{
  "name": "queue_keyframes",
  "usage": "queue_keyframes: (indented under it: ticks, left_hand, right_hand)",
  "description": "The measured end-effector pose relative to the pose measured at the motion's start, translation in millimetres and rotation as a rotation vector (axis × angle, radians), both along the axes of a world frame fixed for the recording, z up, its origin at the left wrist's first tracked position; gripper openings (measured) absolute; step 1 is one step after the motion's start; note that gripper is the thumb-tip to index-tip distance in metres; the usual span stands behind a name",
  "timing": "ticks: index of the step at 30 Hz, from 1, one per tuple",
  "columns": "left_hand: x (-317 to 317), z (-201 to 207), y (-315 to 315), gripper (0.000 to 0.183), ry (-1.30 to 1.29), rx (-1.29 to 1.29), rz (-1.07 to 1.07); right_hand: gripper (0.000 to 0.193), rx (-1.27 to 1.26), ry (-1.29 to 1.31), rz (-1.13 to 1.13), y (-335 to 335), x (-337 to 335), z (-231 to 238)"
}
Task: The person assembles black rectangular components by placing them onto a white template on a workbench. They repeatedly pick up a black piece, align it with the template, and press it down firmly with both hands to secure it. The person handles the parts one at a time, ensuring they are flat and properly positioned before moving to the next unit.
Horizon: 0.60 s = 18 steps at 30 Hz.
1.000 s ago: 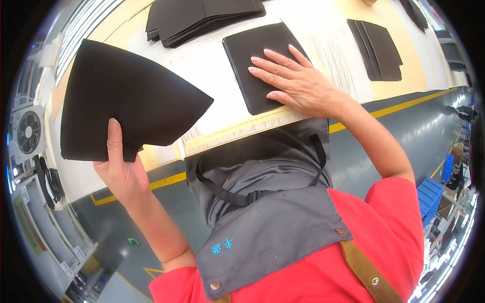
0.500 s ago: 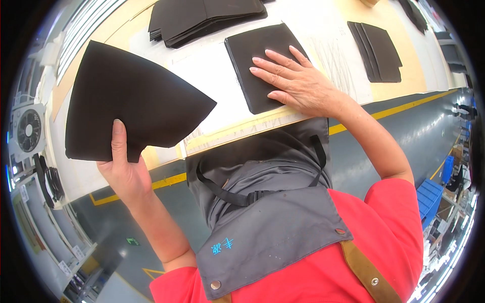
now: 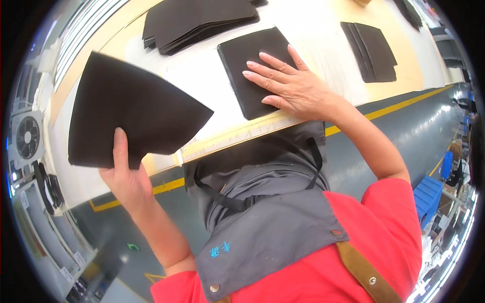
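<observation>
My left hand [image 3: 125, 174] grips a large black cut panel [image 3: 129, 111] by its lower edge, with the thumb on top and the other fingers hidden beneath. The panel is raised at the left, over the table's near edge. My right hand [image 3: 290, 86] lies flat with fingers spread on another black panel [image 3: 234, 63] at the table's front. That panel looks nearly rectangular and rests on a white surface; whether it is a single layer or several, I cannot tell.
A stack of black panels [image 3: 197, 22] lies behind, at the far left of centre. Several smaller black pieces [image 3: 371, 53] overlap at the right on the table [image 3: 414, 60]. A fan [image 3: 28, 136] stands at the far left, and a blue crate [image 3: 427, 198] is at the right.
The whole view has shifted slightly. Both hands keep the same hold and pose on their panels.
</observation>
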<state>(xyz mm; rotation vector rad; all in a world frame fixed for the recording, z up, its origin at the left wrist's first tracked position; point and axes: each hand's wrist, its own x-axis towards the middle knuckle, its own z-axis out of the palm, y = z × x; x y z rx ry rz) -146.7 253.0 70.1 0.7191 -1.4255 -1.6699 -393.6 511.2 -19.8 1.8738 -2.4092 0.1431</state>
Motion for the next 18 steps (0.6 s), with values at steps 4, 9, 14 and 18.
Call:
queue_keyframes:
  ticks: [4,9,14,18]
  left_hand:
    - [4,0,-4,0.037,-0.021,0.018,-0.018]
    - [3,-7,-9,0.039,-0.037,0.018,-0.041]
    - [-4,-15,-9,0.038,-0.065,0.035,-0.062]
    - [-14,-10,-3,0.032,-0.042,0.048,-0.051]
  right_hand:
    - [0.056,-0.180,-0.124,-0.155,17,-27,33]
    - [0.053,-0.184,-0.285,-0.206,58,-45,30]
    - [0.052,0.029,-0.225,-0.200,68,-25,13]
    - [0.050,0.066,-0.142,-0.176,66,-20,9]
